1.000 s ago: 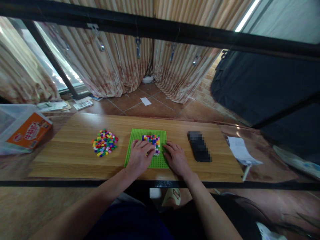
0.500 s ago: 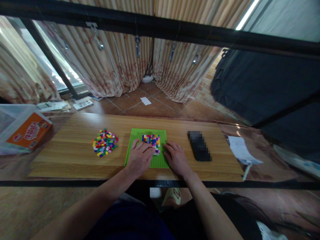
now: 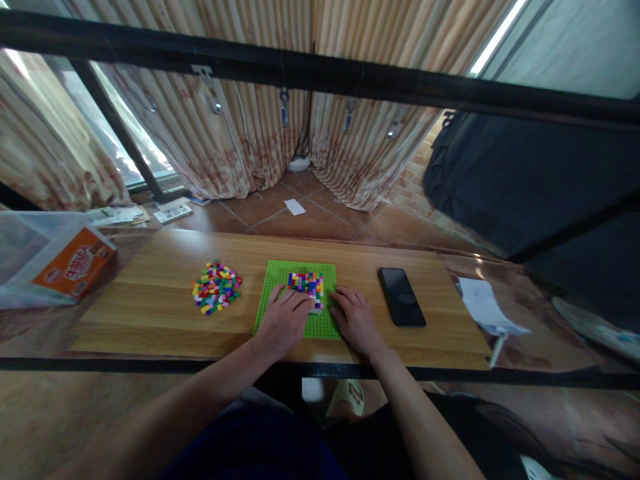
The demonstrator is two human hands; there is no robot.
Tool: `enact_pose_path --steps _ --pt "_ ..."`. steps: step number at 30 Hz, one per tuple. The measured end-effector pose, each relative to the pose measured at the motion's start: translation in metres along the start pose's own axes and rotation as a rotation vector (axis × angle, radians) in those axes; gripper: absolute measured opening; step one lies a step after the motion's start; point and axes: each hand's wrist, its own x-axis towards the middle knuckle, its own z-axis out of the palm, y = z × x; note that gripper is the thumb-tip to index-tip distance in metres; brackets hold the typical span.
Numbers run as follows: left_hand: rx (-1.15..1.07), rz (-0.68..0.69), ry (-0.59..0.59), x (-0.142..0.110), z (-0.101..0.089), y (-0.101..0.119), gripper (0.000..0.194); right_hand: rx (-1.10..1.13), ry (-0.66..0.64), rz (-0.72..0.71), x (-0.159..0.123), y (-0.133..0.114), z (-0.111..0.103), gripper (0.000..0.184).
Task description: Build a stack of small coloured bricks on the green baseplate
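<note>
A green studded baseplate (image 3: pixel 323 328) lies on the wooden table, carrying a tight block of small multicoloured toy bricks (image 3: pixel 313 283). My left hand (image 3: pixel 284 319) reaches over the plate from the lower left, its fingers curled together with their tips at the block's lower part. Its thumb and whatever is under the fingertips are hidden. Resting at the plate's right edge, my right hand (image 3: pixel 354 319) is open, its fingers apart and holding nothing. Left of the plate is a pile of loose coloured bricks (image 3: pixel 216 288).
A black phone (image 3: pixel 402 297) lies right of the plate on the wooden table (image 3: pixel 170 327). White papers (image 3: pixel 483 307) are beyond the table's right end. At the far left stands a translucent plastic box (image 3: pixel 30 260) with an orange label. A dark bar (image 3: pixel 320 79) crosses above.
The camera view has shifted slightly, so the table and things appear a little farther right and lower. Both hands keep nearly the same places at the baseplate.
</note>
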Motion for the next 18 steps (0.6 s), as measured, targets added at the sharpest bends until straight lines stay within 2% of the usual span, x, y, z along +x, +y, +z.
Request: enact_pose_path --steps 5,9,18 --pt "-0.058 -0.048 -0.013 -0.013 -0.005 -0.001 0.033 0.002 0.006 -0.006 0.0 -0.001 -0.001 0.034" --pt "-0.05 -0.119 0.012 -0.026 -0.012 -0.013 0.032 0.012 -0.002 -0.005 0.0 -0.002 -0.003 0.034" --pt "0.207 -0.425 0.054 -0.075 -0.041 -0.084 0.019 0.023 -0.005 -0.007 0.0 0.0 -0.002 0.034"
